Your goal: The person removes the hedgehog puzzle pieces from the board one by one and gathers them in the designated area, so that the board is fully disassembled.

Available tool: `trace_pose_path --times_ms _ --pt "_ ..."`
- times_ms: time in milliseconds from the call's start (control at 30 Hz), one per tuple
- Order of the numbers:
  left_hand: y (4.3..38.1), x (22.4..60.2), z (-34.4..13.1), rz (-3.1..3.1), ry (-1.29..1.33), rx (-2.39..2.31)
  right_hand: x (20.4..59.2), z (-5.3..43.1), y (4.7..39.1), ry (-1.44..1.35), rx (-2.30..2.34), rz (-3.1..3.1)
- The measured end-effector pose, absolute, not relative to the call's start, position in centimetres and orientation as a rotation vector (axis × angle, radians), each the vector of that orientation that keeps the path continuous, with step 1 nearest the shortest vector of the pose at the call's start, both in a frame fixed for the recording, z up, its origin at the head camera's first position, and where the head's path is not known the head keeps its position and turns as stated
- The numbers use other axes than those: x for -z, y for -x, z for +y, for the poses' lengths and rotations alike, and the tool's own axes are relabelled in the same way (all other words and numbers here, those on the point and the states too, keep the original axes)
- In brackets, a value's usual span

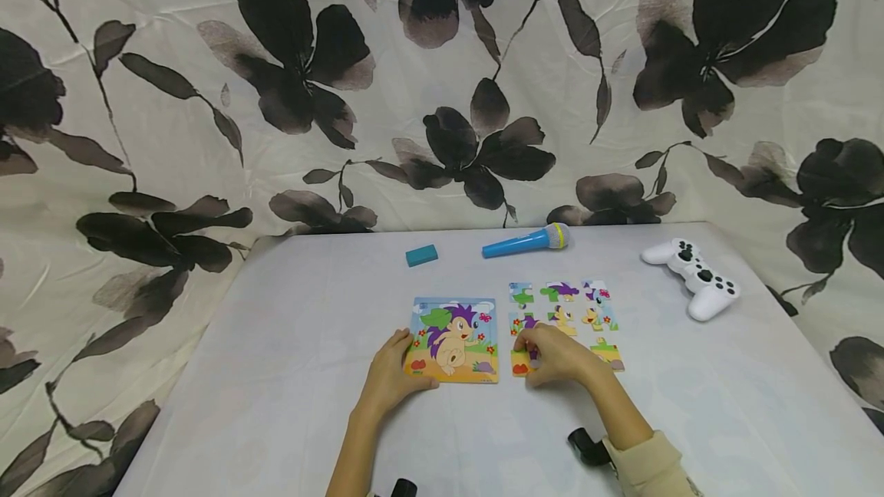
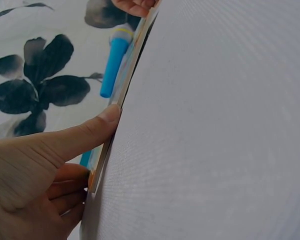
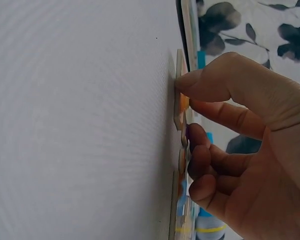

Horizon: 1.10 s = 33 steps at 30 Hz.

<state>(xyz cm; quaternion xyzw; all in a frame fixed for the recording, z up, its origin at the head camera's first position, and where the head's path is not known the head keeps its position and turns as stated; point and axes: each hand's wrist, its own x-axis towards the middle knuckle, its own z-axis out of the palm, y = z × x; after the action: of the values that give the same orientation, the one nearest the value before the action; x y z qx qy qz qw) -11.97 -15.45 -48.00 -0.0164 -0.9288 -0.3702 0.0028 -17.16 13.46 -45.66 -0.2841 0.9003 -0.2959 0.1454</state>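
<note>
A square picture board [image 1: 456, 336] with a purple-haired hedgehog lies flat on the table. At its near left corner, my left hand [image 1: 394, 376] holds it, thumb [image 2: 110, 113] on the near edge and fingers by the left side. Right of the board, jigsaw puzzle pieces [image 1: 562, 319] of the same hedgehog are laid out in spaced rows. Over their near left part is my right hand [image 1: 561, 355]. It pinches an orange-edged puzzle piece [image 3: 178, 112] between thumb and forefinger; the other fingers curl above neighbouring pieces. The hand hides part of the near row.
Behind the board lies a small teal block [image 1: 421, 255]. A blue toy microphone [image 1: 518, 243] rests near the table's far edge, and a white game controller [image 1: 694, 278] is at the right. Flowered cloth [image 1: 387, 98] hangs behind the white table [image 1: 276, 374].
</note>
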Motion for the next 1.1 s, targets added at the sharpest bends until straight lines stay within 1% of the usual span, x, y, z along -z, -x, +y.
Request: trace_pose_path --times_ms 633,967,1100 --pt "12.2 47.8 -15.4 -2.909 0.041 1.175 45.5 13.7 16.6 0.781 0.800 2.629" --pt "12.0 48.4 -15.4 -2.925 0.042 1.162 46.3 14.9 16.1 0.799 0.972 2.703" --pt "11.9 48.4 -15.7 -2.923 0.080 1.159 46.2 15.9 15.9 0.799 1.045 2.724"
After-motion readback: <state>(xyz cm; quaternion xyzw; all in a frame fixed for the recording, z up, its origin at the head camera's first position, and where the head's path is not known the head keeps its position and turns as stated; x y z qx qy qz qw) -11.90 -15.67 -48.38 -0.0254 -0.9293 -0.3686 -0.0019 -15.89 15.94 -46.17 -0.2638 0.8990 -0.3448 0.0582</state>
